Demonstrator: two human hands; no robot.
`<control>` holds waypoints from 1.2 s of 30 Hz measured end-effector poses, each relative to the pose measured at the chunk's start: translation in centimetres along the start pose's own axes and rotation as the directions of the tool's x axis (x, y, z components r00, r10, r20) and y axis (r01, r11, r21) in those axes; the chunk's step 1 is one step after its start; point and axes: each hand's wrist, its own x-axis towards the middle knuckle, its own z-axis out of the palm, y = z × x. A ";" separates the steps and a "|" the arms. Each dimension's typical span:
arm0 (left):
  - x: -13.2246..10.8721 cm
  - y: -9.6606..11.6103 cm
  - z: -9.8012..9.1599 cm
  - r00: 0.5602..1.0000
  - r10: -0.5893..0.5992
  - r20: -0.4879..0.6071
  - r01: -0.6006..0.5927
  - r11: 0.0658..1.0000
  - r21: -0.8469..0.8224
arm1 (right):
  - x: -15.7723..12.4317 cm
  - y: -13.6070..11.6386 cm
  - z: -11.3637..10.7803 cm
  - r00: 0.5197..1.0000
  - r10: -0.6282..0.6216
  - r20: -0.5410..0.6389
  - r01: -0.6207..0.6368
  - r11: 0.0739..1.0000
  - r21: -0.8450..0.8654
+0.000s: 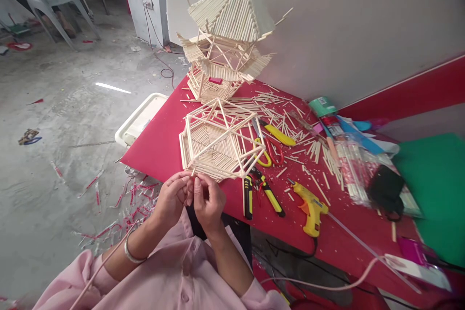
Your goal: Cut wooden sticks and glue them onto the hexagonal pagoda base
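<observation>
My left hand (174,197) and my right hand (209,198) are close together at the near edge of the red table, fingers pinched. A short pale stick end (193,172) shows between the fingertips; which hand grips it is hard to tell. Just beyond them stands an open frame of wooden sticks (221,134) over a base of sticks laid in a radiating pattern. Behind it rises a tiered stick tower (232,14) with slatted roofs.
On the red table (160,140) lie yellow-black pliers (271,197), scissors (276,150), a yellow cutter (279,134), a yellow glue gun (310,206), loose sticks (279,116) and plastic packs (356,169). A white tray (119,131) sits left, with wrappers (134,198) on the floor.
</observation>
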 end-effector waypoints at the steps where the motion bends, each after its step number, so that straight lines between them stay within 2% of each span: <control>1: 0.0 0.0 0.0 1.000 -0.001 -0.004 0.001 1.000 0.003 | 0.0 0.0 0.0 1.000 -0.004 -0.002 0.004 1.000 -0.008; 10: 0.0 -0.1 0.2 1.000 0.017 -0.009 -0.017 1.000 0.016 | -0.6 0.7 0.2 1.000 0.017 -0.010 -0.017 0.999 -0.041; 36: 0.1 -0.2 -0.1 1.000 0.022 0.006 -0.023 0.999 0.041 | -0.2 0.6 0.4 1.000 0.013 0.008 -0.012 0.997 -0.073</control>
